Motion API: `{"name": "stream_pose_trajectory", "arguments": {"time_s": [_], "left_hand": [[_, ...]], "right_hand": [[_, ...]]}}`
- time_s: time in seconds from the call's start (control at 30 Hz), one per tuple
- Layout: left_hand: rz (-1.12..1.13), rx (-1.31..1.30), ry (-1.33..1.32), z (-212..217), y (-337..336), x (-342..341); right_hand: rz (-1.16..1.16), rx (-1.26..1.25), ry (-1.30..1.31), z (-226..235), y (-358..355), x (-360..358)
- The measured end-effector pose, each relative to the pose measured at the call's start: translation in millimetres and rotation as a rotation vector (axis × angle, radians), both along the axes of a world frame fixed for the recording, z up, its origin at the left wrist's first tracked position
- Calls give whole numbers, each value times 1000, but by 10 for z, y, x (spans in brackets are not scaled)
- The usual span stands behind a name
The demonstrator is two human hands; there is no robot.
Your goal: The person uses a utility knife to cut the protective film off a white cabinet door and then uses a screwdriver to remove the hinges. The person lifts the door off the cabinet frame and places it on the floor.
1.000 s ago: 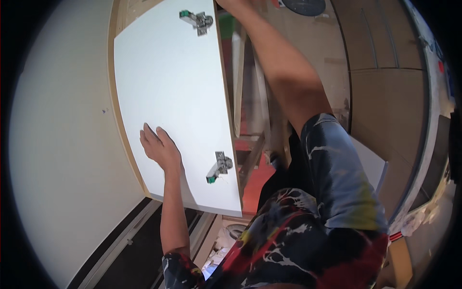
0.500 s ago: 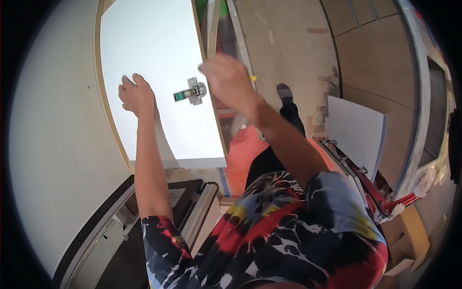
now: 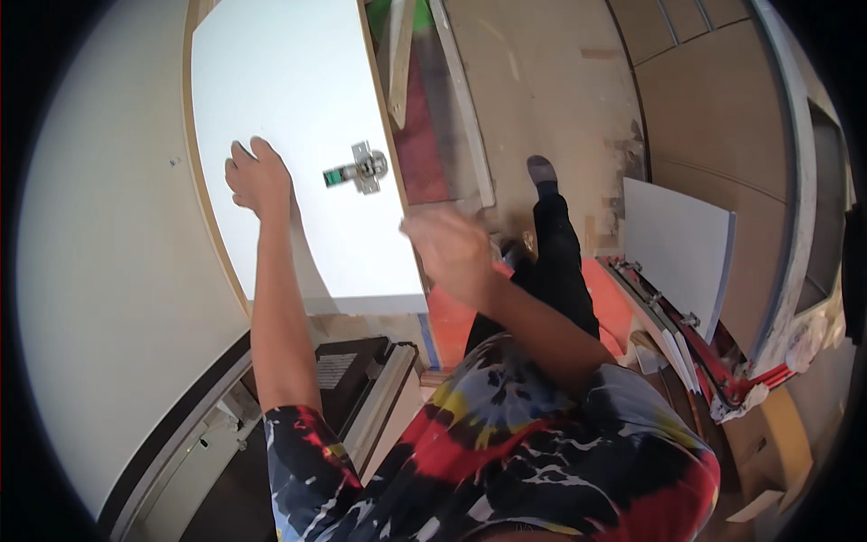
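Left hand (image 3: 260, 181): fingers spread on white panel (image 3: 298, 81) | right hand (image 3: 452, 248): fingers curled, grip unclear | hinge (image 3: 366, 169) between | board (image 3: 677, 253) standing right

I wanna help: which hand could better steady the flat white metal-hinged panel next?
Probably the left hand: it rests on that panel, while the blurred right hand appears mostly beyond its edge.

- On my feed, a pale plain wall (image 3: 99, 253) fills the left side.
- I see a beige floor (image 3: 524, 81), scuffed and patched toward its right edge.
- Red sheeting (image 3: 608, 305) covers the floor nearer my camera.
- Brown panels (image 3: 713, 99) with slim metal strips (image 3: 669, 22) stand along the right.
- I make out an open cardboard box (image 3: 784, 438) at lower right.
- Light looks soft from here, brighter on the wall than the floor.
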State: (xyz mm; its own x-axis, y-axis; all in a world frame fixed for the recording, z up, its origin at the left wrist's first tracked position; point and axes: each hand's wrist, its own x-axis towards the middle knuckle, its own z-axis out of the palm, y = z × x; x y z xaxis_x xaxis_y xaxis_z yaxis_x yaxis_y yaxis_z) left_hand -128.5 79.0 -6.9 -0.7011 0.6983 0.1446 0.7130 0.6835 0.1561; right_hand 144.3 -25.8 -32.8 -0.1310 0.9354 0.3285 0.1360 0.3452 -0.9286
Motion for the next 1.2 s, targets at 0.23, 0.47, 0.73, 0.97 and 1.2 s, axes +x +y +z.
{"name": "stream_pose_trajectory", "arguments": {"time_s": [0.23,0.47,0.73,0.97,1.2], "left_hand": [[-23,10,-1,37,10,19],[29,5,-36,88,27,97],[-30,54,-29,62,17,71],[-62,58,-50,27,25,57],[-44,16,3,18,-11,-12]], "right_hand": [[-140,79,94,-153,2142,-509],[-251,116,55,-191,4118,-945],[-201,27,64,-237,5215,-1103],[-209,164,-53,-299,4726,-963],[-156,352,2,-419,2441,-671]]}}
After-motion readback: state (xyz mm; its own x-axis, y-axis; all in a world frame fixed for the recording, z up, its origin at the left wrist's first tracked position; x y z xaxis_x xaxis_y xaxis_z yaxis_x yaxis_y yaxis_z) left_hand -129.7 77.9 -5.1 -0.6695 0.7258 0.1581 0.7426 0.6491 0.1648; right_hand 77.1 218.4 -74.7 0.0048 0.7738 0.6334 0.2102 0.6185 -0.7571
